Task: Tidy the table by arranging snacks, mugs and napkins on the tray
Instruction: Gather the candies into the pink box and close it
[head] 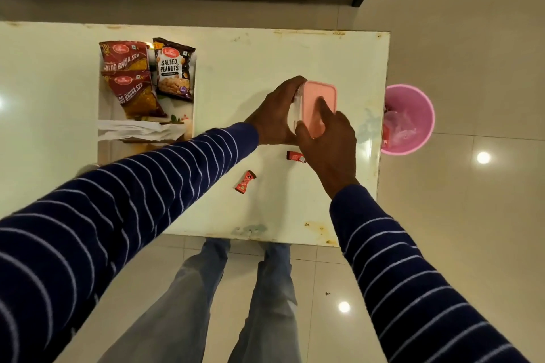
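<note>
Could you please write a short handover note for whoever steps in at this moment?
Left hand grips the side of the pink-lidded container; right hand presses its lid.
Done: three snack packets and white napkins lie on the tray.
Left: container and two red candies are on the table, off the tray. No mugs visible.
Pink bin stands beside the table.
</note>
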Action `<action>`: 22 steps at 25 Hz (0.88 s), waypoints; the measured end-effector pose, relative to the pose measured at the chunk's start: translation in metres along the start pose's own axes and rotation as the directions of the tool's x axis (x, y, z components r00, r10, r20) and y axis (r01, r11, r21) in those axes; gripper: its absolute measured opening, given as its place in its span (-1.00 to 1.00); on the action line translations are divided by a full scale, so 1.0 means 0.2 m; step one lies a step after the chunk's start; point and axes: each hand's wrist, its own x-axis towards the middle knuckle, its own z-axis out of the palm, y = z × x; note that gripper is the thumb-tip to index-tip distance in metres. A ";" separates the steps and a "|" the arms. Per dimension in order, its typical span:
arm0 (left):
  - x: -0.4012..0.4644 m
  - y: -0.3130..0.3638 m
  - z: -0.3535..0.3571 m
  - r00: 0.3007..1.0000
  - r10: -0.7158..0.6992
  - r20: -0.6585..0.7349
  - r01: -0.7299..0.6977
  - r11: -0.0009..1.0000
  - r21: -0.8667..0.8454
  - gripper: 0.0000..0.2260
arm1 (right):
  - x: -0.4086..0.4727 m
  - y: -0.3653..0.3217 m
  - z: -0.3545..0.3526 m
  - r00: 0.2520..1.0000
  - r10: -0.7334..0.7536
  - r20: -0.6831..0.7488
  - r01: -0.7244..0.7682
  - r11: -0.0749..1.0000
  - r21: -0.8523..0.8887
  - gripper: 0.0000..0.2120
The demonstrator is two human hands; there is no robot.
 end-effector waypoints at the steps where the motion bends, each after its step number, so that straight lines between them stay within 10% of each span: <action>1: -0.02 -0.01 -0.01 1.000 0.007 0.006 -0.007 1.000 -0.008 -0.01 | -0.02 0.00 -0.02 1.000 -0.016 -0.012 0.017 0.997 0.070 -0.41; 9: -0.20 -0.11 -0.03 0.999 0.026 -0.047 -0.030 0.996 -0.082 -0.03 | -0.08 0.22 -0.10 0.942 0.326 -0.078 -0.186 0.704 0.685 -0.78; 14: -0.20 -0.14 -0.02 0.997 0.031 -0.068 -0.036 0.996 -0.077 -0.03 | -0.11 0.47 -0.02 0.875 0.469 0.117 -0.382 0.523 0.762 -0.72; 22: -0.29 -0.29 -0.02 0.991 -0.111 -0.074 0.110 0.994 -0.018 -0.04 | -0.07 0.64 0.12 0.848 0.511 0.142 -0.435 0.518 0.736 -0.70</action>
